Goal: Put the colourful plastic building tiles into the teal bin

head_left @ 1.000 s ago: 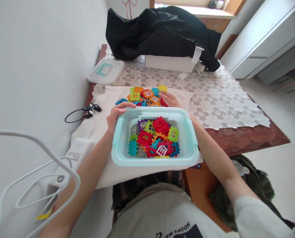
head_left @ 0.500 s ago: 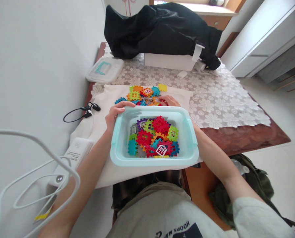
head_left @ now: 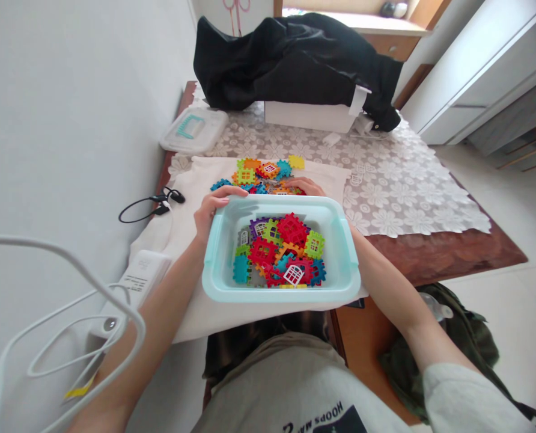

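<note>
My left hand [head_left: 213, 208] grips the far left corner of a pale blue plastic bin [head_left: 345, 278], thumb over the rim. Inside the bin lie several colourful interlocking square tiles [head_left: 279, 249], red, green, purple, orange and blue. My right hand [head_left: 304, 185] reaches past the bin's far rim and rests among a pile of the same tiles [head_left: 263, 174] on a white cloth [head_left: 187, 198]. Its fingers curl down over the tiles, mostly hidden behind the rim.
A clear lid with a teal handle [head_left: 193, 128] lies at the table's far left. A black garment [head_left: 295, 57] covers a white box [head_left: 310, 114] at the back. A black cable [head_left: 146, 205] and a white adapter [head_left: 135, 279] lie left of the cloth. A lace tablecloth [head_left: 407, 192] spreads right.
My right hand has drawn back from an outstretched reach to a curled position over the near side of the tile pile. The left hand and the bin have barely shifted.
</note>
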Motion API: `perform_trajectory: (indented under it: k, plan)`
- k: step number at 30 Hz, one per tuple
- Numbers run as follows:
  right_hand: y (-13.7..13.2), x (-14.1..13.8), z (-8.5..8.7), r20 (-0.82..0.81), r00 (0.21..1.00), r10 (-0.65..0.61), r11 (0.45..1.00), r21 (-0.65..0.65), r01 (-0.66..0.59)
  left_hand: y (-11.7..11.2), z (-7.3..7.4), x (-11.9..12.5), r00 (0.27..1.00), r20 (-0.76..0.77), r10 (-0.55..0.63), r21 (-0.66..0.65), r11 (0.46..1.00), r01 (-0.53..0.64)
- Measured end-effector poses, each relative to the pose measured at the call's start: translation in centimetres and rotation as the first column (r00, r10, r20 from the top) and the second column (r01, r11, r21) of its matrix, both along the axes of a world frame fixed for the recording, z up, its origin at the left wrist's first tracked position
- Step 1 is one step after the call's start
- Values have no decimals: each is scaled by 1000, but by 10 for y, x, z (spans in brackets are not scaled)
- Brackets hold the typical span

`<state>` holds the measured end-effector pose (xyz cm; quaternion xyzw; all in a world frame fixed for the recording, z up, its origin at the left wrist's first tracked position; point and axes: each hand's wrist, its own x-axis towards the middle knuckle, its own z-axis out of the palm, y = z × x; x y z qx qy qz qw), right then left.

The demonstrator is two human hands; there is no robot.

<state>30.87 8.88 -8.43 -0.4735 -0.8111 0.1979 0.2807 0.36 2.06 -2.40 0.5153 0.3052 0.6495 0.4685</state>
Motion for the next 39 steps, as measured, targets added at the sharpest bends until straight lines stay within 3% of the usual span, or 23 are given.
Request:
perform_trajectory:
  k: [5, 12, 18, 28, 34, 39]
  plan:
    - [3, -2, 1, -43, 998, -37, 999, -12, 37, -1, 2, 1, 1000, 9, -19, -62, 998, 20]
    - [-7, 1, 5, 48, 996, 75, 996, 37, -77, -2, 5, 2, 1000, -26, -12, -98, 995, 9]
    - [-7, 1, 0, 59, 997, 54, 999, 3, -54, -6, 6, 3, 1000, -19, 14, -88, 996, -16]
    - [-1, -6, 0, -134, 988, -81, 996, -45, 76, -5, 5, 1, 1000, -11, -6, -91, 996, 5]
    - [-2, -5, 9, -106, 979, -176, 981, -104, 165, -3, 1, 0, 999, 1, -34, -155, 987, 34]
    - [-6, 3, 20, -50, 989, -142, 988, 51, 145, -1, 0, -3, 998, -23, -61, -178, 982, 56]
